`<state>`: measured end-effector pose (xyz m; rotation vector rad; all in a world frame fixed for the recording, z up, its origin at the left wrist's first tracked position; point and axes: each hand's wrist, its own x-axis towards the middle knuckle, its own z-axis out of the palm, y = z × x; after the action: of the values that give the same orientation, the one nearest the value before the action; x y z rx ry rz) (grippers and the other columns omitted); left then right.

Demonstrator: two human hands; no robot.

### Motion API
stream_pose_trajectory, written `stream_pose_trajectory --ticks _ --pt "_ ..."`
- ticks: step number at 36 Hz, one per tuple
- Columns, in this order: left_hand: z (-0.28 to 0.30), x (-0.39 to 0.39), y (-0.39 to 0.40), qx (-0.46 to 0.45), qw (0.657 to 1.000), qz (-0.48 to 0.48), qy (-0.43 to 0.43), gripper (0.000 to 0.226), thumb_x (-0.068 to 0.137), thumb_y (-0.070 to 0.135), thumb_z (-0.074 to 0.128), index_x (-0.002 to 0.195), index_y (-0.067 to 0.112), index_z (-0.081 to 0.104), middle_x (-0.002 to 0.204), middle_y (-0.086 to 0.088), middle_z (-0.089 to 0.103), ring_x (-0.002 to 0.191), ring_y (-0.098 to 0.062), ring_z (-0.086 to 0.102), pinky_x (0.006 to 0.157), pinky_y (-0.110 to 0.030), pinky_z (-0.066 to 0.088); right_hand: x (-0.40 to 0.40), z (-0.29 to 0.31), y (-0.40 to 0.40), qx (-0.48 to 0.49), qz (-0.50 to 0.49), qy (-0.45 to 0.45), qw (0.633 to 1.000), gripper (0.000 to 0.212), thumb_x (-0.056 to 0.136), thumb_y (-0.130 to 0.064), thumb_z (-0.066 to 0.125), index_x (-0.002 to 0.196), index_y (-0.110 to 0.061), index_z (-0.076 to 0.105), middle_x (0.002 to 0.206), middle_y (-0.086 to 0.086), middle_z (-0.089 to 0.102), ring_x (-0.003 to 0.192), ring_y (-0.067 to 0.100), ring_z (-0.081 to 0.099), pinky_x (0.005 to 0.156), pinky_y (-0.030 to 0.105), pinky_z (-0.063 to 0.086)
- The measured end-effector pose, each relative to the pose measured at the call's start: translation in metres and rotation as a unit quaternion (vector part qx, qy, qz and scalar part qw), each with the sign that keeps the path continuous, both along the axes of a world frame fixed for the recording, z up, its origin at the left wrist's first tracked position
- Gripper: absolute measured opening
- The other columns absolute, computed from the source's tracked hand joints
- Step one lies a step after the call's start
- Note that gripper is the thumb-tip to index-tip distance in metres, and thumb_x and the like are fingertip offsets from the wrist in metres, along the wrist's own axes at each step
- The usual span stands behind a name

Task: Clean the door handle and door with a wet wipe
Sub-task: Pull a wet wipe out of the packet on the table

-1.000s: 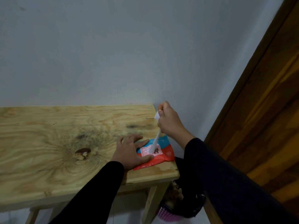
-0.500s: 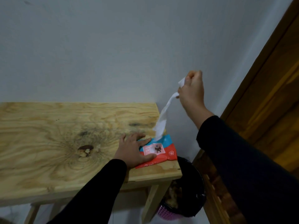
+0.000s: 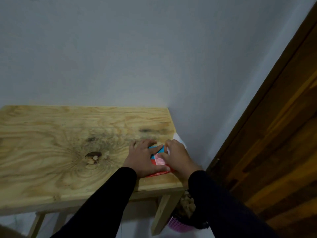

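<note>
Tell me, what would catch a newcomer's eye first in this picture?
Probably the two hands meeting at the right end of the pale wooden table: the left hand presses on a red and blue wipe packet, while the right hand touches its pink flap, a bit of white wipe showing beyond it. Next, the dark knot in the tabletop, and the brown wooden door on the right.

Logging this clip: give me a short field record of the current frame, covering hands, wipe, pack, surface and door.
left hand: flat on the wipe pack, holding it down
right hand: on the pack's label flap, white wet wipe held in it
wipe pack: red and blue, near the table's right end
table: pale wood, against the wall
door: dark wood, at right; handle not in view
bin: under the table corner
</note>
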<state>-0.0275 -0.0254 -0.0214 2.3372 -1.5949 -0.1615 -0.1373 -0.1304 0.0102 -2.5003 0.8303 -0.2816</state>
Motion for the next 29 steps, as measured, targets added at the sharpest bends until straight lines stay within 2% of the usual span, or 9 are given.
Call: stream_pose_trajectory --ticks 5,11,13,15,17,20,22,26,29 --pt "-0.002 0.001 -0.001 -0.006 1.000 0.000 -0.002 0.119 0.039 0.101 0.007 0.140 0.046 0.036 0.149 0.010 0.032 0.138 -0.013 0.021 0.112 -0.052 0.001 0.001 0.004 0.003 -0.016 0.037 0.018 0.999 0.037 0.079 -0.030 0.068 0.068 -0.020 0.034 0.081 0.001 0.042 0.076 0.017 0.041 0.053 0.025 0.026" --pt "0.000 0.001 0.000 0.007 1.000 0.000 -0.001 0.117 0.038 0.102 0.017 0.140 0.047 0.035 0.149 0.010 0.030 0.139 -0.014 0.021 0.113 -0.050 0.000 -0.002 0.011 -0.001 -0.015 0.076 0.063 0.995 0.042 0.071 -0.032 0.076 0.070 -0.019 0.036 0.089 0.005 0.048 0.083 0.019 0.044 0.064 0.026 0.028" --pt "-0.002 0.001 -0.001 0.005 1.000 0.001 -0.001 0.117 0.038 0.102 0.015 0.141 0.048 0.033 0.149 0.009 0.031 0.139 -0.015 0.021 0.112 -0.050 0.000 -0.004 0.015 -0.004 -0.015 0.078 0.081 0.994 0.043 0.068 -0.030 0.078 0.069 -0.019 0.037 0.092 0.007 0.052 0.087 0.021 0.048 0.061 0.026 0.031" --pt "-0.003 0.002 -0.001 0.002 1.000 0.003 -0.006 0.121 0.036 0.103 0.012 0.141 0.047 0.032 0.148 0.009 0.032 0.138 -0.015 0.022 0.112 -0.050 0.002 -0.008 0.019 -0.008 -0.018 0.075 0.092 0.993 0.045 0.065 -0.027 0.080 0.064 -0.021 0.035 0.088 0.005 0.051 0.082 0.021 0.046 0.054 0.025 0.029" --pt "-0.003 0.003 0.000 0.004 1.000 0.004 -0.009 0.123 0.034 0.103 0.010 0.143 0.047 0.029 0.148 0.009 0.032 0.137 -0.015 0.023 0.113 -0.050 0.004 -0.011 0.025 -0.012 -0.021 0.061 0.088 0.994 0.046 0.062 -0.026 0.082 0.062 -0.023 0.036 0.085 0.004 0.050 0.078 0.019 0.045 0.054 0.027 0.029" --pt "0.000 0.002 0.001 -0.001 1.000 -0.002 0.006 0.118 0.041 0.101 0.015 0.146 0.048 0.012 0.148 0.006 0.031 0.138 -0.017 0.023 0.114 -0.052 0.005 -0.018 0.035 -0.018 -0.017 0.028 0.063 0.997 0.039 0.064 -0.024 0.082 0.068 -0.020 0.044 0.087 0.007 0.056 0.078 0.019 0.048 0.059 0.025 0.032" --pt "0.000 0.000 0.001 -0.010 1.000 0.000 0.019 0.112 0.048 0.099 0.011 0.147 0.047 0.009 0.148 0.005 0.032 0.138 -0.017 0.024 0.113 -0.050 0.005 -0.023 0.042 -0.023 -0.033 0.022 0.049 0.998 0.034 0.067 -0.023 0.080 0.074 -0.017 0.048 0.092 0.011 0.060 0.078 0.018 0.047 0.060 0.025 0.029" --pt "-0.002 0.004 0.001 -0.064 0.996 0.014 0.067 0.104 0.061 0.090 -0.008 0.149 0.040 0.017 0.144 0.003 0.039 0.135 -0.014 0.029 0.113 -0.043 0.011 -0.036 0.062 -0.031 -0.055 0.016 0.024 0.998 0.027 0.073 -0.021 0.075 0.077 -0.016 0.049 0.098 0.015 0.061 0.083 0.020 0.048 0.063 0.023 0.026" --pt "0.005 0.003 -0.003 -0.098 0.990 0.035 0.092 0.093 0.069 0.079 0.003 0.147 0.035 0.027 0.143 0.001 0.039 0.134 -0.015 0.030 0.110 -0.041 0.016 -0.050 0.080 -0.039 -0.064 -0.007 0.016 0.998 0.024 0.077 -0.021 0.072 0.078 -0.017 0.048 0.100 0.015 0.060 0.083 0.020 0.047 0.064 0.022 0.027"
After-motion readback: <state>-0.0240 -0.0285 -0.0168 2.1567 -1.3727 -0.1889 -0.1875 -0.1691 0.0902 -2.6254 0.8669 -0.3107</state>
